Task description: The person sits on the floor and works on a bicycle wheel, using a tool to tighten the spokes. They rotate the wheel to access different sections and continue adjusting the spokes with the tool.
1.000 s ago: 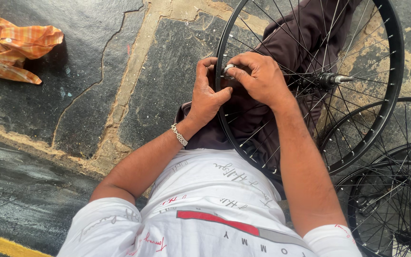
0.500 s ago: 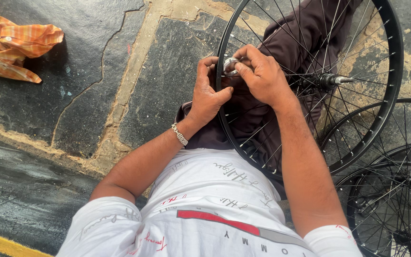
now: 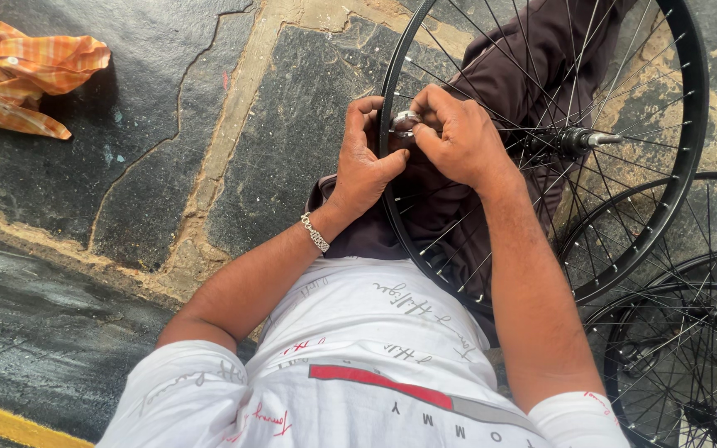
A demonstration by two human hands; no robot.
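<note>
A black spoked bicycle wheel [image 3: 690, 108] rests across my lap, its hub and axle [image 3: 578, 139] to the right. My left hand [image 3: 364, 162] grips the rim at its left side, thumb pressed against the rim's inner face. My right hand [image 3: 456, 137] is closed around a small silver tool [image 3: 405, 122] held at the rim among the spokes, right beside the left hand. A silver bracelet [image 3: 315, 233] circles my left wrist.
Two more black spoked wheels [image 3: 707, 332] lie stacked at the lower right. An orange checked cloth [image 3: 22, 75] lies crumpled on the dark stone floor at the upper left. A yellow painted line [image 3: 10, 423] crosses the bottom left corner.
Both hands stay at the same spot on the rim. The right hand's fingers have shifted slightly on the silver tool.
</note>
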